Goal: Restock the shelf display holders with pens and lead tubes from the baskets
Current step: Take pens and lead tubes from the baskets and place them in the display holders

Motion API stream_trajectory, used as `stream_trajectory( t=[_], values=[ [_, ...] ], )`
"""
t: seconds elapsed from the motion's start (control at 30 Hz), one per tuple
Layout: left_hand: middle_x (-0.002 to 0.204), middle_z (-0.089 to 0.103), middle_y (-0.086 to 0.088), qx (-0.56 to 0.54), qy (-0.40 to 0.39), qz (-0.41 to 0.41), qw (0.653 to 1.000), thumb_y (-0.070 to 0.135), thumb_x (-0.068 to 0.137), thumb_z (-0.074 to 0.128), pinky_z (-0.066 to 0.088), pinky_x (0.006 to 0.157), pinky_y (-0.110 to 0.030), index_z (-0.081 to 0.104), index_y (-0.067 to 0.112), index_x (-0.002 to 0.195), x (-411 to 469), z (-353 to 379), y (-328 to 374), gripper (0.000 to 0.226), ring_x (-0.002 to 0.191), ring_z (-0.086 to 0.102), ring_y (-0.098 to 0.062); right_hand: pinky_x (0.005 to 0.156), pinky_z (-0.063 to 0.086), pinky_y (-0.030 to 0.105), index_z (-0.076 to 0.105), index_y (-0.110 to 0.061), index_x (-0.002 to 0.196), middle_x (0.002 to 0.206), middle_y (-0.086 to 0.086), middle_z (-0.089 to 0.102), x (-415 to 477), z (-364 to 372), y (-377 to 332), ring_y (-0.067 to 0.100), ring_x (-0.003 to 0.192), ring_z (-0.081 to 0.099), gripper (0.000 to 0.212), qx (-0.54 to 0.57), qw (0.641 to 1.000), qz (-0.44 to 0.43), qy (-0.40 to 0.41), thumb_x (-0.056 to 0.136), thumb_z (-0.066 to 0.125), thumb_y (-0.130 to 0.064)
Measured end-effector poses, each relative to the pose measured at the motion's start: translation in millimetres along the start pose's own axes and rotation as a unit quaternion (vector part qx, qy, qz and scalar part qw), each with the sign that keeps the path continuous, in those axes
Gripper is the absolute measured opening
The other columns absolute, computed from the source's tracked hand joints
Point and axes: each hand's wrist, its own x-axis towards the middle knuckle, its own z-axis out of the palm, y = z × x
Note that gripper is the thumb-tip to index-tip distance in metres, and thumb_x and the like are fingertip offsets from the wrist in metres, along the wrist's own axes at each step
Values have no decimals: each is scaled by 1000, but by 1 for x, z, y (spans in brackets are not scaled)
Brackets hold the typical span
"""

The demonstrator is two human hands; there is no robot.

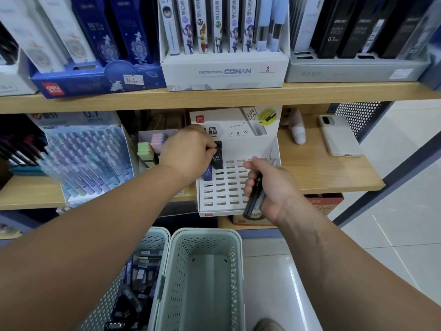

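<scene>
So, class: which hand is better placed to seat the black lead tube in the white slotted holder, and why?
Left. The left hand pinches the black lead tube, standing at the upper-left slots of the white slotted holder. The right hand is occupied, gripping a bundle of spare tubes.

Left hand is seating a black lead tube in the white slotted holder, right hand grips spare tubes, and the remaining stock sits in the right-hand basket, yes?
No. The head view shows the stock in the left-hand basket; the right-hand basket looks empty. The left hand does pinch a black lead tube at the white slotted holder, and the right hand grips spare tubes.
</scene>
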Motion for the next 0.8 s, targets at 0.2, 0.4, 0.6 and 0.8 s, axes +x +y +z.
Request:
stream_trajectory(
  t=[0.2,0.4,0.6,0.8],
  values=[
    [121,60,-7,66,-39,24,997,35,97,58,56,78,-43,73,20,119,-9,-6,12,30,101,63,-26,52,55,26,60,-12,71,59,1,57,-3,3,-6,14,50,59,37,102,994,6,-23,100,62,-36],
    [76,69,8,-159,-72,-48,984,46,88,66,53,70,-31,76,24,86,-49,-11,44,24,76,65,-10,71,51,31,57,-17,70,65,-1,56,-4,6,-8,16,62,56,39,93,994,-29,-44,99,60,-43],
    [60,63,9,-460,-145,-207,851,12,86,78,44,51,-21,72,20,83,-70,3,61,11,49,52,-2,57,52,28,67,-15,76,63,-4,60,-14,12,-2,14,58,60,35,-41,994,-41,-88,97,64,-43],
    [55,59,1,-511,-130,-260,809,-2,86,73,38,40,-15,66,9,82,-74,3,61,14,42,51,-9,62,51,32,66,-15,80,69,7,67,-24,16,2,21,63,65,42,-129,984,-53,-109,93,63,-54]
  ],
)
